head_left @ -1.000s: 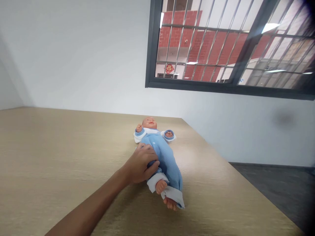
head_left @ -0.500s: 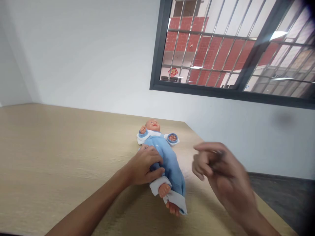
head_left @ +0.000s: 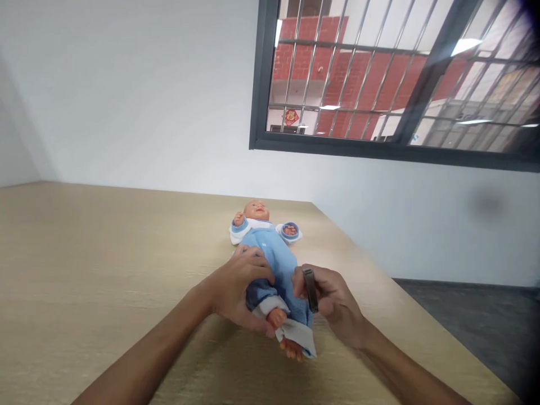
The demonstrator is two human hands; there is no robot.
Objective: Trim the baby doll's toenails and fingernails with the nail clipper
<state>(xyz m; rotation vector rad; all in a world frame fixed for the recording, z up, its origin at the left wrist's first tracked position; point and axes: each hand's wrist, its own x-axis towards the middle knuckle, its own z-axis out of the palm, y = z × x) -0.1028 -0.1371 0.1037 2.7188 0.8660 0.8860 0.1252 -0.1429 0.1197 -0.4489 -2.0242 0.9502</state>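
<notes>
Wooden tabletop (head_left: pixel 105 270) bears a baby doll (head_left: pixel 256 211) on its back, long axis running head-far, feet-near. My left hand (head_left: pixel 240 289) presses curled over the thigh of its blue romper (head_left: pixel 270 264); my right hand (head_left: pixel 333 306), just beside the lower legs, pinches a flat grey metal strip (head_left: pixel 311 289); no legible writing

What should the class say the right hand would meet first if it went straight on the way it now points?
The doll's blue suit. The right hand, holding a small dark metal object, points at the suit's leg; depth makes it unclear whether its fingers already touch the cloth.
</notes>
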